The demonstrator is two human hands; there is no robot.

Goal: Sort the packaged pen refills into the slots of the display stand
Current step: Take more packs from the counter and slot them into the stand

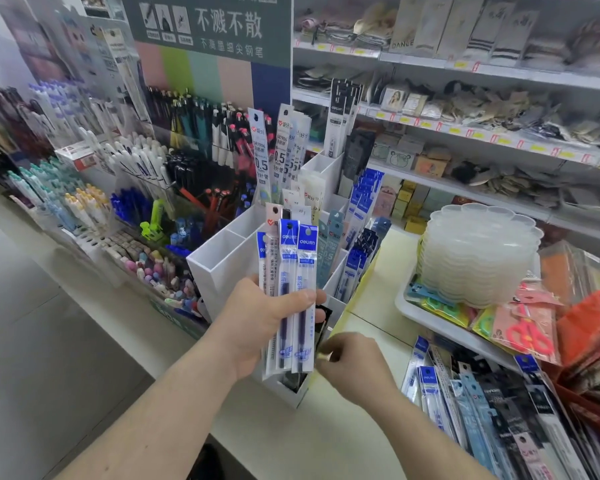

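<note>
Glossy, flat refill packs (pixel 291 292) w/ blue headers — left hand (pixel 257 320) fingers clamped round them, upright; right hand (pixel 354 365) fingertips pinched together by white display stand (pixel 222 265).

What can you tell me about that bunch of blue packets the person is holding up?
The bunch of packets is a fan of several long, narrow clear plastic sleeves with blue header cards and punched hang holes, each showing a dark blue refill inside. They stand roughly upright, gripped around the middle by the left hand, in front of the white display stand. The right hand is just beside their lower ends.
</note>
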